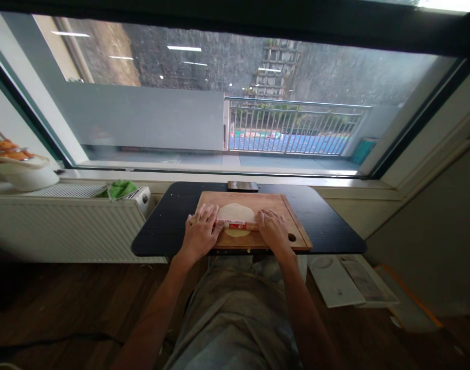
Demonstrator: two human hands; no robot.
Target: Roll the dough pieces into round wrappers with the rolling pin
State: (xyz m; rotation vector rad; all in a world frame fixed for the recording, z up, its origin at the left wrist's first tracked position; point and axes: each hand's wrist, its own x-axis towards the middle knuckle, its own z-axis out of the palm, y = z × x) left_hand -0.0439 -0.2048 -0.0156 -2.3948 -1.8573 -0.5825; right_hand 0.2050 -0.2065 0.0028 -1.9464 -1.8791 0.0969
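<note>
A rolling pin with a red and white label lies crosswise over a flat round sheet of dough. The dough rests on a wooden cutting board and shows on both sides of the pin. My left hand is on the pin's left end, its fingers reaching over it. On the right end lies my right hand, its fingers curled over the wood. Both palms hide the ends of the pin.
The board sits on a black table with a small dark block at its back edge. To the left, a radiator carries a green cloth and a white pot. A window rises behind the table.
</note>
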